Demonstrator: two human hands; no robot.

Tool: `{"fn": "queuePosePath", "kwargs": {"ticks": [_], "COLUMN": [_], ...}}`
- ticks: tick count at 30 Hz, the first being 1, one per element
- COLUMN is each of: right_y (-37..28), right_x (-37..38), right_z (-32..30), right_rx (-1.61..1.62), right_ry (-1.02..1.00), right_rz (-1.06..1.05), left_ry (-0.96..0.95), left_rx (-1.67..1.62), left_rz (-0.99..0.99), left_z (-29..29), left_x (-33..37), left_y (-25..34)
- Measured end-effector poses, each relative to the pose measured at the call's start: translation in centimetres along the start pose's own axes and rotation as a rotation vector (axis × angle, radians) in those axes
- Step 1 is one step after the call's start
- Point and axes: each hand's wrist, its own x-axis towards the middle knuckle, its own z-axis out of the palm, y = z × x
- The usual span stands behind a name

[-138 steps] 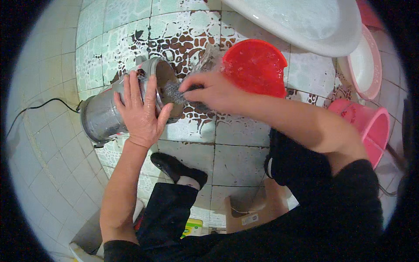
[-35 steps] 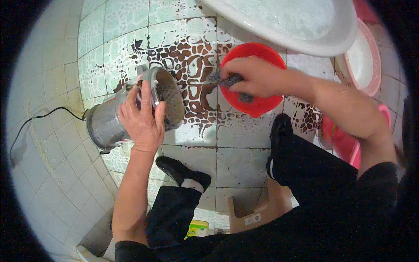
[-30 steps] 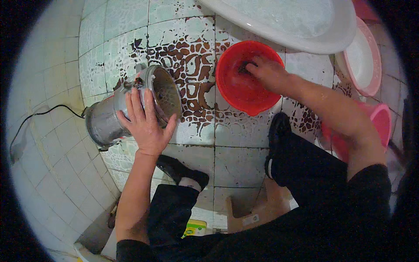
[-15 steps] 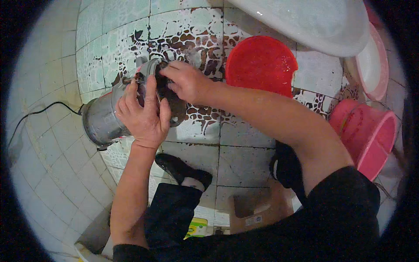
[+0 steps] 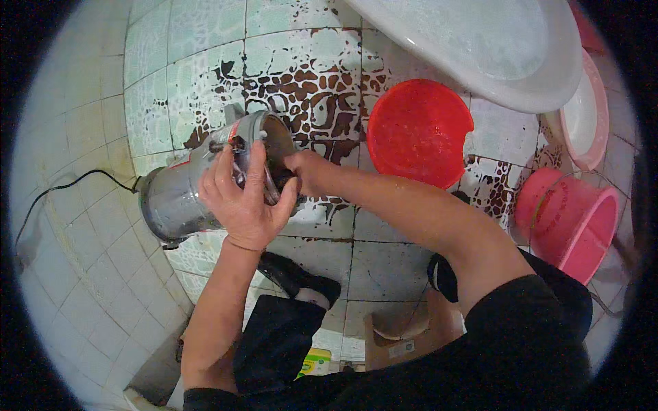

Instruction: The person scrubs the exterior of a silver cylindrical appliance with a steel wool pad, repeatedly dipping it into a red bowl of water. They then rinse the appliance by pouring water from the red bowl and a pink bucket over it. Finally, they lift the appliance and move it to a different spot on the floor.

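Note:
A grey metal electric pot [image 5: 175, 198], shaped like a tall cylinder, lies tilted on its side on the wet tiles with its mouth toward the right. My left hand [image 5: 240, 202] grips it near the rim, fingers stretched along the wall and the thumb set apart by the opening. A dark fitting shows between those fingers. My right hand [image 5: 310, 172] reaches into the lower part of the mouth; its fingers are hidden inside. Brownish residue coats the visible inner wall [image 5: 277, 137].
Right of the pot stands a round red basin [image 5: 418, 133]. A large white tub [image 5: 558, 85] fills the far right, beside a pink-rimmed basin [image 5: 595, 116]. Nearer lies a pink bucket [image 5: 548, 205]. A black cord [image 5: 75, 164] runs left from the pot. A cardboard box [image 5: 401, 346] is close to me.
My right hand has moved from the upper rim down into the lower mouth, uncovering part of the inner wall. My left hand stays on the pot. The whole view has shifted slightly.

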Motion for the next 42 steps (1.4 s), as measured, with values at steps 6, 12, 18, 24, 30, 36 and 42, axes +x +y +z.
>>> {"fn": "queuePosePath", "kwargs": {"ticks": [6,12,18,24,30,36,42], "right_y": [0.9,1.6,-1.3,3.0,-2.1,-0.5,1.3], "right_x": [3.6,2.0,-0.4,3.6,1.9,3.7,1.5], "right_z": [-3.4,-0.7,-2.2,-0.4,-1.2,-4.4,0.4], "right_rx": [-0.809,-0.785,-0.078,0.020,-0.282,-0.046,-0.203], "right_ry": [0.194,0.309,-0.353,0.432,-0.260,0.331,0.059], "right_rz": [-0.455,-0.248,0.379,-0.178,0.236,-0.107,0.071], "left_ry": [0.036,0.037,-0.003,0.015,-0.002,0.016,0.021], "left_rx": [-0.009,-0.008,0.066,0.021,0.070,0.070,0.042], "left_rz": [0.010,-0.015,-0.028,-0.006,-0.041,-0.022,-0.022], "left_z": [0.7,1.1,0.7,1.2,0.6,0.7,1.0], "left_x": [-0.3,0.0,-1.3,0.2,-0.9,-0.3,-0.5], "left_y": [0.0,0.3,-0.2,0.6,-0.2,0.4,0.1]}}
